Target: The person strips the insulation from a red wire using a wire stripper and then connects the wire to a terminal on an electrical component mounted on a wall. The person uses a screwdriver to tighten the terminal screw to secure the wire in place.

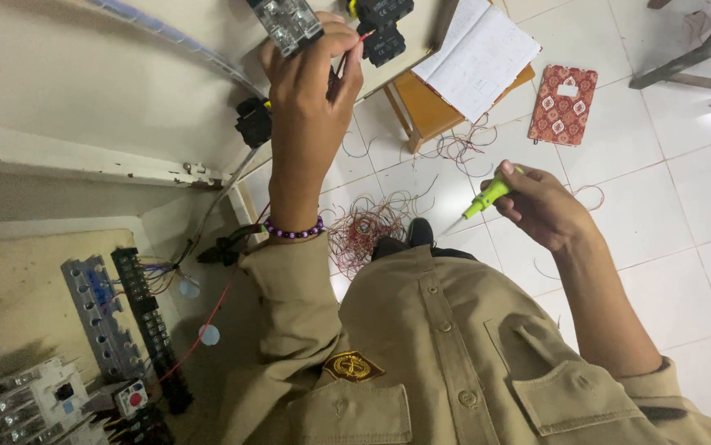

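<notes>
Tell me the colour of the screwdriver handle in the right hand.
Bright yellow-green, on the screwdriver in the right hand; head view.

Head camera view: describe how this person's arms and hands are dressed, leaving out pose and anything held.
Both hands are bare, no gloves. The left hand has a bracelet of purple beads at the wrist, and a khaki shirt sleeve covers that forearm up to it. The right hand shows no ring or band; its forearm is bare, with the khaki sleeve pushed back near the elbow.

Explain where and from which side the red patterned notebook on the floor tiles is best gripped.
Probably by a long edge of the red notebook, from its right side: it lies flat, and open tile borders that edge, while the wooden stool and loose wires crowd the left.
</notes>
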